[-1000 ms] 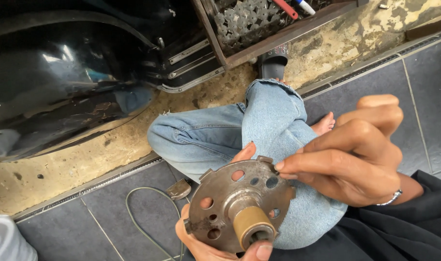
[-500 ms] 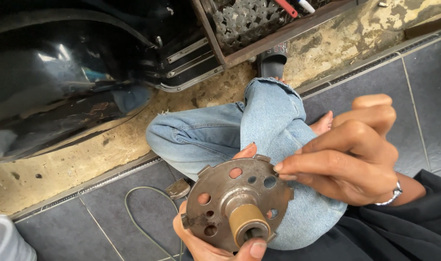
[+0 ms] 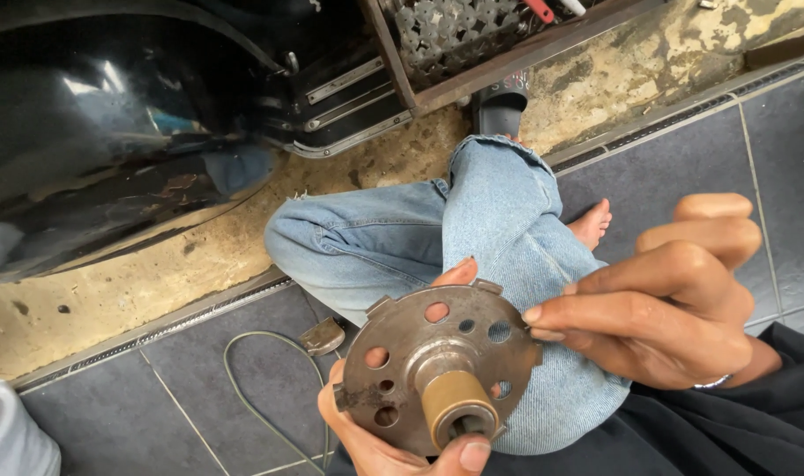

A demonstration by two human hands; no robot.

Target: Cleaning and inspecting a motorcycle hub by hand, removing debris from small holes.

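A round rusty metal plate [image 3: 420, 348] with several holes and a brass-coloured hub [image 3: 455, 407] is held low in the middle of the head view. My left hand [image 3: 375, 445] cups it from below, thumb at the hub's lower edge and fingertips showing behind the top rim. My right hand [image 3: 671, 300] reaches in from the right, its fingertips pinching the plate's right rim. Behind the plate lie my crossed legs in blue jeans [image 3: 437, 225], with a bare foot [image 3: 591, 222] showing.
A glossy black vehicle body [image 3: 111, 132] fills the upper left. A wooden crate of metal parts [image 3: 472, 35] stands at the top. A thin grey cable [image 3: 261, 397] and a small metal piece [image 3: 321, 335] lie on the grey tiles beside a concrete strip.
The plate has shifted slightly left and tilted a little in my hands. My right fingertips stay on its right rim.
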